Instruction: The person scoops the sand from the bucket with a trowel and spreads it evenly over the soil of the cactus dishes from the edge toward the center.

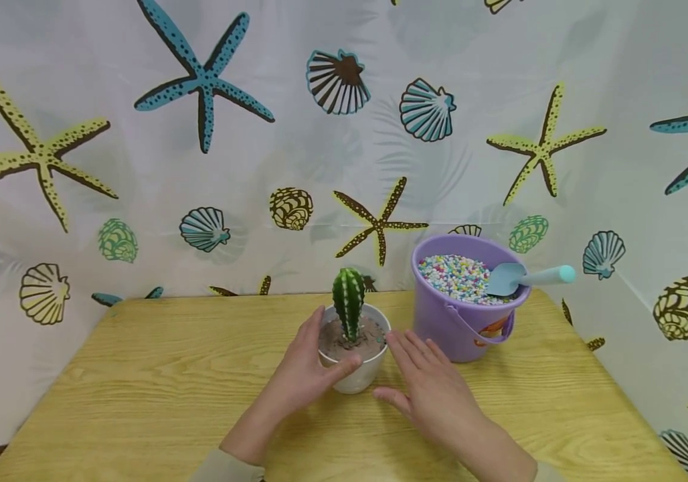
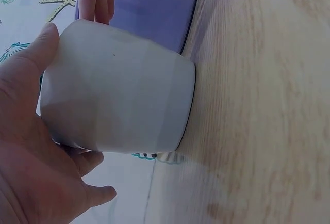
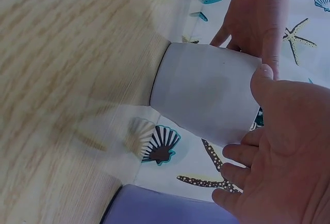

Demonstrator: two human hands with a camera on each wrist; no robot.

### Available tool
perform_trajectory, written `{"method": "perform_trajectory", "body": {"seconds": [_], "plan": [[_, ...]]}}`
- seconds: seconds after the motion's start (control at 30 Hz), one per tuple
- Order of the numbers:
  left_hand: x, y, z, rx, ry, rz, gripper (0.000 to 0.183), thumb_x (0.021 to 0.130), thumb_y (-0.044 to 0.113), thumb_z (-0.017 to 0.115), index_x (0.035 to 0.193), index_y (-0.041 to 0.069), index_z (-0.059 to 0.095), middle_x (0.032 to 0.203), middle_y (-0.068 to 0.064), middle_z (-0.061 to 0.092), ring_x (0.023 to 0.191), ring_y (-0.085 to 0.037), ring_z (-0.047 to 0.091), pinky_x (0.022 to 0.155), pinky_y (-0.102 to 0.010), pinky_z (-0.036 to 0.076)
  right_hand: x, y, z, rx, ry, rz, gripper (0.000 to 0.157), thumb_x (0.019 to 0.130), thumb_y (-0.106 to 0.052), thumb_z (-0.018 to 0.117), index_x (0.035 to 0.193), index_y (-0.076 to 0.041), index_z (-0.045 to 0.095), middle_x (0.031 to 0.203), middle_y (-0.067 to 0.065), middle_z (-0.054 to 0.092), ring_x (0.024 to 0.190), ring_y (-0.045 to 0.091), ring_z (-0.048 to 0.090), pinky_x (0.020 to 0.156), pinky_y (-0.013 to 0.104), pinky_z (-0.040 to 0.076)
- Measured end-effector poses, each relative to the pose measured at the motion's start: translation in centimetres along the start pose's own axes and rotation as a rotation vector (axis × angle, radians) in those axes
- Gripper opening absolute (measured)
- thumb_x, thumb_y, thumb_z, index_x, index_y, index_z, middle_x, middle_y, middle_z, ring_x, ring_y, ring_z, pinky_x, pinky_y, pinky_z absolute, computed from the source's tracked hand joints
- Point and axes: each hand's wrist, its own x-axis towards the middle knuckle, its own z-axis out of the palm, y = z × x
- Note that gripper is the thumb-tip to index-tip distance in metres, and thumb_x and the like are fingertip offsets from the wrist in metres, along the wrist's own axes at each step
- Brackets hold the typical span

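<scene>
A small green cactus stands upright in a white pot filled with brown soil, its base on the wooden table. My left hand spreads around the pot's left side, thumb along the front rim; in the left wrist view its lower fingers extend loosely past the pot. To the right, my right hand has its fingers straight, with the fingertips right at the rim and the thumb pointing toward the pot's lower front. In the right wrist view the pot appears between both hands.
A purple bucket full of colourful small beads stands just behind the right hand. A light blue scoop lies on the beads, its handle over the rim. The wooden table meets a curtain with starfish and shells.
</scene>
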Motion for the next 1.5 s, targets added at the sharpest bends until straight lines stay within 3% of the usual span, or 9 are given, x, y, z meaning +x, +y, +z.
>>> {"method": "perform_trajectory", "body": {"seconds": [0.3, 0.63, 1.2, 1.27, 1.4, 1.5], "plan": [[0.0, 0.1, 0.2, -0.048, 0.013, -0.023, 0.121, 0.095, 0.066, 0.081, 0.176, 0.003, 0.016, 0.177, -0.027, 0.024, 0.158, -0.049, 0.035, 0.122, -0.069, 0.036, 0.2, 0.2, -0.4, -0.054, -0.008, -0.015, 0.084, 0.109, -0.055, 0.064, 0.170, -0.002, 0.039, 0.174, 0.017, 0.040, 0.161, 0.039, 0.035, 0.132, 0.057, 0.024], [0.1, 0.1, 0.4, -0.066, 0.015, -0.043, 0.122, 0.093, 0.066, 0.082, 0.176, 0.005, 0.017, 0.178, -0.025, 0.025, 0.158, -0.048, 0.036, 0.122, -0.069, 0.037, 0.0, 0.9, -1.3, -0.076, 0.079, -0.047, 0.084, 0.106, -0.052, 0.071, 0.165, 0.002, 0.046, 0.169, 0.020, 0.047, 0.158, 0.042, 0.041, 0.130, 0.059, 0.029], [0.2, 0.0, 0.5, -0.087, 0.022, -0.042, 0.120, 0.093, 0.063, 0.084, 0.176, 0.005, 0.019, 0.177, -0.026, 0.026, 0.157, -0.048, 0.037, 0.121, -0.069, 0.038, -0.8, 2.6, -5.6, -0.175, 0.194, -0.092, 0.087, 0.101, -0.049, 0.078, 0.166, 0.000, 0.046, 0.168, 0.019, 0.049, 0.157, 0.039, 0.043, 0.129, 0.059, 0.032], [0.2, 0.0, 0.5, -0.084, 0.021, -0.044, 0.120, 0.093, 0.064, 0.083, 0.176, 0.006, 0.018, 0.177, -0.025, 0.025, 0.158, -0.048, 0.037, 0.121, -0.069, 0.039, -0.9, 3.0, -6.5, -0.200, 0.218, -0.098, 0.086, 0.103, -0.050, 0.076, 0.166, 0.000, 0.046, 0.168, 0.019, 0.048, 0.157, 0.039, 0.043, 0.129, 0.059, 0.032], [0.2, 0.0, 0.4, -0.082, 0.016, -0.047, 0.119, 0.094, 0.065, 0.082, 0.176, 0.008, 0.017, 0.178, -0.024, 0.025, 0.158, -0.048, 0.036, 0.121, -0.069, 0.038, -0.9, 4.1, -8.3, -0.254, 0.255, -0.088, 0.084, 0.110, -0.060, 0.058, 0.166, 0.000, 0.045, 0.168, 0.019, 0.049, 0.157, 0.040, 0.042, 0.130, 0.060, 0.029], [0.2, 0.0, 0.4, -0.083, 0.018, -0.042, 0.119, 0.094, 0.065, 0.082, 0.176, 0.009, 0.017, 0.177, -0.024, 0.025, 0.158, -0.047, 0.037, 0.121, -0.069, 0.039, -0.8, 5.0, -9.5, -0.275, 0.250, -0.051, 0.084, 0.110, -0.061, 0.056, 0.167, 0.000, 0.044, 0.169, 0.019, 0.048, 0.159, 0.039, 0.039, 0.131, 0.060, 0.025]]}}
